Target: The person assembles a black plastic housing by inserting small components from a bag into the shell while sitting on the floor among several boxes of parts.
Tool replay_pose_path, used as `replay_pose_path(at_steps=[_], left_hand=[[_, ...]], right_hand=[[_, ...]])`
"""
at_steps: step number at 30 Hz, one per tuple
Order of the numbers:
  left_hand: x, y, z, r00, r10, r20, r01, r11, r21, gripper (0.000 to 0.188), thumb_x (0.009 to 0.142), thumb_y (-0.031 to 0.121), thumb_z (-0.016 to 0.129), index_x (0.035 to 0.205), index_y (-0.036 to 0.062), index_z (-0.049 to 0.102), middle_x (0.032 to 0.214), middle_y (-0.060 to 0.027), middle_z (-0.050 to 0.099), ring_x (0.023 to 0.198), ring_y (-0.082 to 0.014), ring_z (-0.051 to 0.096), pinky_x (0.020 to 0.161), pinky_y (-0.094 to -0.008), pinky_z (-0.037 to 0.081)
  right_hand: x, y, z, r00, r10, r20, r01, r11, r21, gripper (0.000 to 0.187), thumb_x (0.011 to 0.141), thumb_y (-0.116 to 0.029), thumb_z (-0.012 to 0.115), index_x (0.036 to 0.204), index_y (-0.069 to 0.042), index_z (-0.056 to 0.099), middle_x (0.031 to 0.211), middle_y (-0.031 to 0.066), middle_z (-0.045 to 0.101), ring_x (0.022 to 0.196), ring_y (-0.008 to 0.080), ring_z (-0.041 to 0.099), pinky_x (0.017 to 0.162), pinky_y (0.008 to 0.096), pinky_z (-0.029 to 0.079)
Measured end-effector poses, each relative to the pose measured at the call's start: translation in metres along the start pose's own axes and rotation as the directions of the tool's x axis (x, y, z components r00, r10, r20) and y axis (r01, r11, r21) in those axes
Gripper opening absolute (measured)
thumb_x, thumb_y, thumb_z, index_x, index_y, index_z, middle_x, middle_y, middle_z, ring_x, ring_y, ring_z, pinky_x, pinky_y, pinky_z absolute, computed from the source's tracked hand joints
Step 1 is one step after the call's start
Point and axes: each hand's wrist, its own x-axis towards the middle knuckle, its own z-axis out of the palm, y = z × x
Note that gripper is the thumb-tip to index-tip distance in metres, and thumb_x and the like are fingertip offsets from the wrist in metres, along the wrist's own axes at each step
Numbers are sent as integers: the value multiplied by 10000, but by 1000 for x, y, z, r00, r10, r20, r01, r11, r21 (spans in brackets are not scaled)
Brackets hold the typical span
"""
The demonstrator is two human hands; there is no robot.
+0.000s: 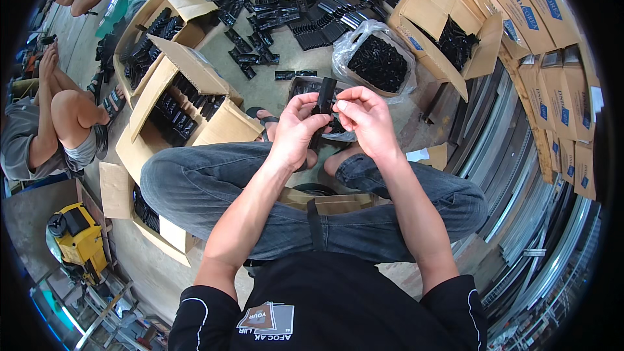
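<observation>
While the left hand (296, 129) grasps the black part (327, 94), thumb on its near face and fingers wrapped behind, the right hand (367, 120) works at its right edge. Right thumb and index are pinched together there; cannot tell whether a small piece sits between them. Part stands roughly upright in view, its long axis running away from the body, above the tub (300, 84).

Step in hand, as judged: fine two-handed work on this single part, left as holder, right as worker. Next move would seem to call for a steady left grip and light, exact pressure from the right fingertips.

Outward: tub between the feet, dark pieces inside. One loose part (294, 75) lies just beyond it. Farther off, a clear bag (343, 58) heaped with small black bits, near an open box (481, 65) on the right; beyond, a broad pile (318, 6) of similar parts on the floor. Left: open boxes (195, 68) holding black parts, then a seated co-worker (25, 133) and a yellow machine (81, 240). Far right: metal strips (520, 188) and stacked cartons (558, 91).
</observation>
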Motion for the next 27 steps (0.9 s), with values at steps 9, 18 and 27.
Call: replay_pose_path(at_steps=[9, 18, 27], left_hand=[[-1, -4, 3, 999, 53, -13, -53, 999, 10, 478, 856, -45, 668, 1288, -16, 466, 1176, -142, 612, 1021, -181, 639, 867, -310, 551], [-6, -6, 10, 989, 137, -58, -131, 987, 97, 529, 830, -72, 693, 1305, -23, 467, 1277, -151, 553, 1094, -170, 602, 935, -295, 518], [-5, -9, 9, 974, 221, -53, -203, 951, 235, 518, 837, -55, 698, 1306, -18, 481, 1281, -144, 555, 1108, -158, 588, 956, -291, 499]], right_hand=[[-3, 4, 9, 981, -178, -81, 142, 932, -333, 142, 920, -7, 658, 1052, 19, 615, 894, 77, 690, 669, 64, 578, 590, 201, 480], [-3, 11, 7, 974, -209, -86, 147, 877, -458, 131, 940, -35, 651, 1064, 2, 627, 924, 59, 702, 662, 48, 555, 575, 192, 451], [-2, 18, 6, 941, -334, -56, 234, 762, -604, 146, 932, -18, 660, 1074, 0, 630, 958, 23, 671, 776, 36, 567, 669, 200, 471]])
